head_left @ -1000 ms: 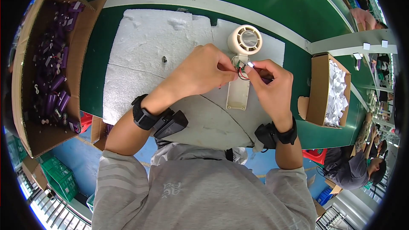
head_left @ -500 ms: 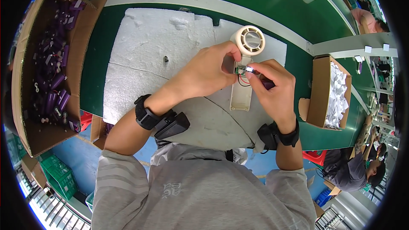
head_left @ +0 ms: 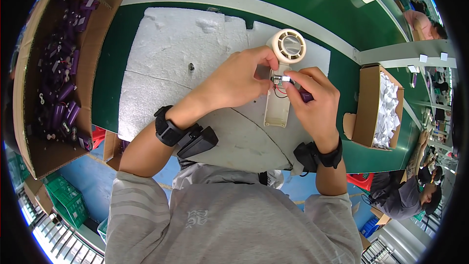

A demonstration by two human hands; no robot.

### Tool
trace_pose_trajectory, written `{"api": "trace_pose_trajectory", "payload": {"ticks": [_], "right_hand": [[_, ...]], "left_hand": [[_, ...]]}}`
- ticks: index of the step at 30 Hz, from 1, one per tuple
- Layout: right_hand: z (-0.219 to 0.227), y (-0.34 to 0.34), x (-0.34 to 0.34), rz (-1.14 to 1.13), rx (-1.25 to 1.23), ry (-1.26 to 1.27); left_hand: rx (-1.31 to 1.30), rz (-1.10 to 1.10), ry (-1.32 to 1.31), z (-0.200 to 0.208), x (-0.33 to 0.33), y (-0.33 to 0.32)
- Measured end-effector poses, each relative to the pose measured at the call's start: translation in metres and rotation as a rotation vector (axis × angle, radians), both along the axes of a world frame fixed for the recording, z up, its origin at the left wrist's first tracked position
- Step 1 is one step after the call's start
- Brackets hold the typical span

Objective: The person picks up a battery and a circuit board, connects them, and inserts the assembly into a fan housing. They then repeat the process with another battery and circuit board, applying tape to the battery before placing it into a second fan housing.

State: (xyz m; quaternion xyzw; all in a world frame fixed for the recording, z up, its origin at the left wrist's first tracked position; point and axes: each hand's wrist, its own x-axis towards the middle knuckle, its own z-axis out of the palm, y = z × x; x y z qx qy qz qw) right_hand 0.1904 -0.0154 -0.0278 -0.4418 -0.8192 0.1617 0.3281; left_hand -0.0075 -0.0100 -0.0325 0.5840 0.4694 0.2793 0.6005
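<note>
A cream handheld fan with a round head lies on the white foam board, its handle's hollow inside facing up. Over the handle, my left hand is closed, pinching a small green circuit board between thumb and finger. Red and black wires loop down from the board. From the other side my right hand presses a small white piece against the board with thumb and index finger. A purple battery cell sits under the curled fingers of that hand, partly hidden.
A cardboard box of purple battery cells stands at the left. To the right is a smaller box filled with white pieces. A dark bit rests on the foam board. Other people sit at the far right.
The white piece and board have tilted slightly between my fingers, and more of the purple cell shows. Both hands otherwise stay almost in place over the fan.
</note>
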Motion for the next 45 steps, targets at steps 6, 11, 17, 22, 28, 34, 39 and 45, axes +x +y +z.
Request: {"api": "trace_pose_trajectory", "payload": {"ticks": [6, 11, 17, 22, 28, 34, 39, 45], "right_hand": [[-0.001, 0.000, -0.004, -0.045, -0.039, 0.066], [-0.004, 0.000, -0.002, -0.032, 0.002, 0.057], [-0.004, -0.002, -0.003, -0.046, 0.001, 0.027], [-0.005, 0.000, -0.001, -0.050, -0.015, 0.021], [0.000, -0.001, -0.003, -0.123, -0.168, 0.065], [0.013, 0.002, 0.004, 0.003, -0.458, -0.061], [0.024, 0.009, 0.020, 0.160, -0.986, 0.152], [0.021, 0.009, 0.019, 0.324, -1.198, 0.542]], "left_hand": [[0.016, 0.004, -0.018, -0.003, -0.001, 0.000], [0.036, 0.079, -0.121, -0.006, 0.001, 0.000], [0.001, 0.095, -0.113, -0.007, 0.003, 0.001], [0.246, 0.134, -0.118, -0.016, 0.005, 0.002], [0.316, 0.004, 0.113, 0.003, 0.002, 0.002], [0.404, -0.016, 0.131, 0.001, 0.002, 0.000], [0.514, 0.030, 0.072, -0.008, -0.001, 0.005], [0.464, 0.087, 0.068, -0.010, -0.014, 0.013]]}}
